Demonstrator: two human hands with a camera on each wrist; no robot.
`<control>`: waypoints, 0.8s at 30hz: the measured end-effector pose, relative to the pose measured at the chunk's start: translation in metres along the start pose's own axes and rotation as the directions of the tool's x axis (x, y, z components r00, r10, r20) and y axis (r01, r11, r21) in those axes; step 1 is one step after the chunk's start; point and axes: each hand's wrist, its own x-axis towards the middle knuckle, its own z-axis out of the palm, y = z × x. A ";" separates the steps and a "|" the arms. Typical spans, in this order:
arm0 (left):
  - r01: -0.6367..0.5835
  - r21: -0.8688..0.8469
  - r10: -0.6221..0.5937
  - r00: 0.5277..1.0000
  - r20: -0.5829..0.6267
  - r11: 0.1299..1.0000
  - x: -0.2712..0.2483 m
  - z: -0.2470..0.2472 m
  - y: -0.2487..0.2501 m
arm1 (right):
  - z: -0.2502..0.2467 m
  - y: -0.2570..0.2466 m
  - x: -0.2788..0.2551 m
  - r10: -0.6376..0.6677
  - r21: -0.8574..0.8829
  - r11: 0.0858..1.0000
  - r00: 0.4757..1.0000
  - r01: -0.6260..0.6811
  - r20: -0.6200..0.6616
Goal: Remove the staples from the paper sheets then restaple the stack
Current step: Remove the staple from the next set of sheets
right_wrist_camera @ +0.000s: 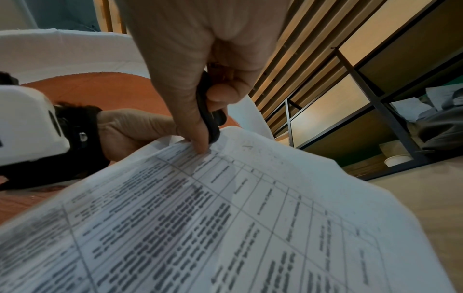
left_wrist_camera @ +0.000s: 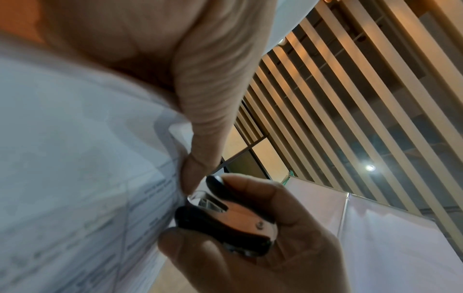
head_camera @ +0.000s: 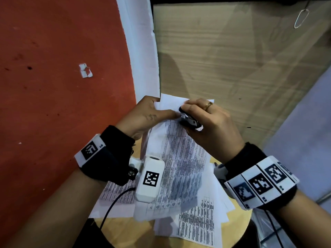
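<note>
My left hand (head_camera: 159, 111) pinches the top corner of a stack of printed paper sheets (head_camera: 180, 158) and holds it raised above a round wooden table (head_camera: 238, 228). My right hand (head_camera: 198, 117) grips a black staple remover (head_camera: 189, 121) with metal claws. The claws press at that same corner, just beside my left thumb (left_wrist_camera: 200, 142). In the left wrist view the staple remover (left_wrist_camera: 225, 214) has its jaws against the paper's edge (left_wrist_camera: 160, 190). In the right wrist view the staple remover (right_wrist_camera: 208, 111) sits between thumb and forefinger above the printed sheet (right_wrist_camera: 225, 218). No staple can be made out.
Several loose printed sheets (head_camera: 197, 224) lie spread on the table under the raised stack. A red floor with a paper scrap (head_camera: 85, 70) is at the left, a wooden panel (head_camera: 232, 59) ahead. Dark shelving (right_wrist_camera: 375, 111) stands to the right.
</note>
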 end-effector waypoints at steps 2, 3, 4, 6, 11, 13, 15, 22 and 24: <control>-0.001 0.003 0.001 1.000 -0.009 1.000 0.001 -0.001 -0.001 | 0.000 0.000 0.001 -0.002 0.004 1.000 1.000 0.002 0.003; -0.004 0.013 0.004 1.000 -0.016 1.000 0.001 -0.001 -0.002 | -0.001 -0.001 0.002 0.001 0.005 1.000 1.000 -0.001 0.007; -0.006 0.021 0.007 1.000 -0.026 1.000 0.001 -0.001 -0.003 | -0.001 -0.001 0.003 0.005 0.006 1.000 1.000 -0.005 0.013; -0.010 0.024 0.011 0.999 -0.034 1.000 0.001 -0.003 -0.005 | -0.001 -0.002 0.004 0.011 -0.003 1.000 1.000 -0.011 0.024; -0.031 0.058 0.034 0.998 -0.053 0.998 -0.001 -0.001 -0.005 | 0.002 -0.003 0.005 0.031 -0.023 0.999 0.999 -0.030 0.041; -0.040 0.047 0.042 0.998 -0.042 0.998 -0.001 -0.003 -0.006 | 0.003 -0.003 0.004 0.045 -0.028 0.999 0.999 -0.044 0.031; -0.030 0.022 0.031 0.999 -0.040 0.999 0.001 -0.004 -0.007 | 0.003 -0.002 0.003 0.060 -0.030 0.998 0.998 -0.059 0.026; 0.002 -0.064 0.000 0.999 0.038 0.998 -0.003 -0.003 -0.010 | 0.000 0.000 0.000 0.132 0.073 0.988 0.991 -0.133 0.017; 0.004 -0.099 0.002 0.998 0.062 0.995 -0.002 -0.004 -0.010 | 0.000 0.000 -0.001 0.170 0.173 0.971 0.985 -0.166 -0.007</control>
